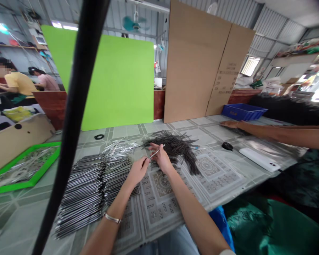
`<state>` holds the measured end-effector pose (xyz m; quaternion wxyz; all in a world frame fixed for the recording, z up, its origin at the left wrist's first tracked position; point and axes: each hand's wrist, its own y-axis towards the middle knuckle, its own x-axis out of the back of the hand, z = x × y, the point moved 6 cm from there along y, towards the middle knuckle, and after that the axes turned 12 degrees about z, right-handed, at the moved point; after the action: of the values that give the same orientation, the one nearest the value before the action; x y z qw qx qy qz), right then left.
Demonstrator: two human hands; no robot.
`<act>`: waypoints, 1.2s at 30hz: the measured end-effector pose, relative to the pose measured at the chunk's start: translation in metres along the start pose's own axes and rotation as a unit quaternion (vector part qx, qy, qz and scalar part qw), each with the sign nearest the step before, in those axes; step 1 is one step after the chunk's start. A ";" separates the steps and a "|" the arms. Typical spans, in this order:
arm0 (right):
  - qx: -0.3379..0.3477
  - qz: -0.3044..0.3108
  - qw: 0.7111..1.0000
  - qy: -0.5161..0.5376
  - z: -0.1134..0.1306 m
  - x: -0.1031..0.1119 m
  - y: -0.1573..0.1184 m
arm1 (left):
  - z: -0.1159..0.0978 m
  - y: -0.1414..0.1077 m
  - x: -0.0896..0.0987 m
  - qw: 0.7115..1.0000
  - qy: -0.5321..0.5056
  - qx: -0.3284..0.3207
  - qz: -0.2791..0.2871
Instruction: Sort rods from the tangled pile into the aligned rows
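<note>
On a patterned vinyl table cover (159,189), a thin silver rod (156,153) slants between both hands, its lower end pinched by the closed fingertips of the left hand (139,171) and its middle held by the curled fingers of the right hand (161,158). Both forearms reach forward, the left wearing a metal bangle (112,218). Just beyond lies a loose heap of dark, slender rods (172,148); beside it spread overlapping rows of striped metal rods (93,187). Farther right, a co-worker's bare forearm (281,137) lies across the table near a blue plastic crate (243,111).
</note>
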<state>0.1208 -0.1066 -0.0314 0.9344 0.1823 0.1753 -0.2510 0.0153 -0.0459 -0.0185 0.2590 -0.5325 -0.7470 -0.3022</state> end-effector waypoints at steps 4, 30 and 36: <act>-0.019 0.022 0.998 0.050 0.002 -0.005 -0.001 | 0.000 -0.001 0.002 1.000 -0.023 0.006 -0.013; -0.057 0.075 0.970 0.226 0.007 -0.022 -0.009 | -0.001 -0.001 0.000 1.000 -0.019 -0.006 -0.001; -0.065 0.065 0.963 0.255 0.006 -0.021 -0.009 | 0.000 -0.001 0.000 1.000 -0.023 -0.004 -0.002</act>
<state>0.1000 -0.1076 -0.0199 0.8830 0.1899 0.4113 -0.1226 0.0145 -0.0461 -0.0191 0.2389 -0.5392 -0.7524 -0.2935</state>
